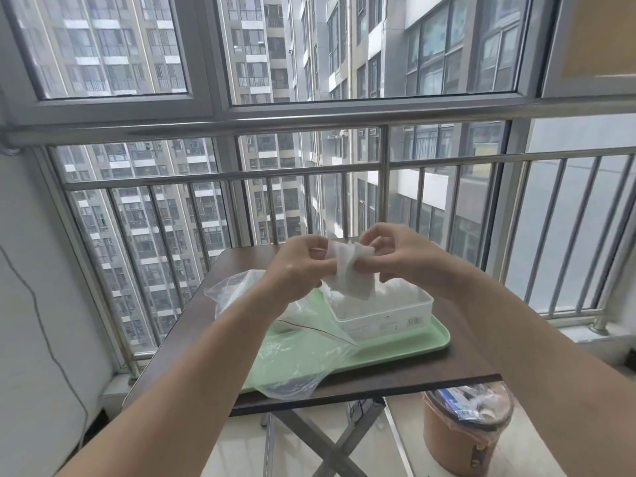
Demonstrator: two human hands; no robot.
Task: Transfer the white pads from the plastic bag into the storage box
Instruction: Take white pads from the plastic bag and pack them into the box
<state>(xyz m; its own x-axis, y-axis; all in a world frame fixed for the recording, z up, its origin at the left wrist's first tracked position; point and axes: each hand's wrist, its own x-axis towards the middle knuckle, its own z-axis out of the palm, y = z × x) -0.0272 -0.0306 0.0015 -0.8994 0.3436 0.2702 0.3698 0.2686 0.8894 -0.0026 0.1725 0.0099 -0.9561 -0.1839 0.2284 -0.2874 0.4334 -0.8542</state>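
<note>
Both hands hold white pads (351, 270) up in the air above the table. My left hand (299, 263) pinches their left edge and my right hand (399, 253) grips their right side; the pads droop down between them. Below sits the clear plastic storage box (389, 316), open on top, at the right of a pale green tray (406, 349). The crumpled clear plastic bag (296, 342) with a red seal line lies on the tray's left half, under my left forearm. What the bag holds cannot be made out.
The tray rests on a small dark brown folding table (457, 370) with crossed metal legs. A brown waste bin (464, 432) with rubbish stands on the floor at the right. Metal railing (309, 173) and windows close off the far side; a white wall is at the left.
</note>
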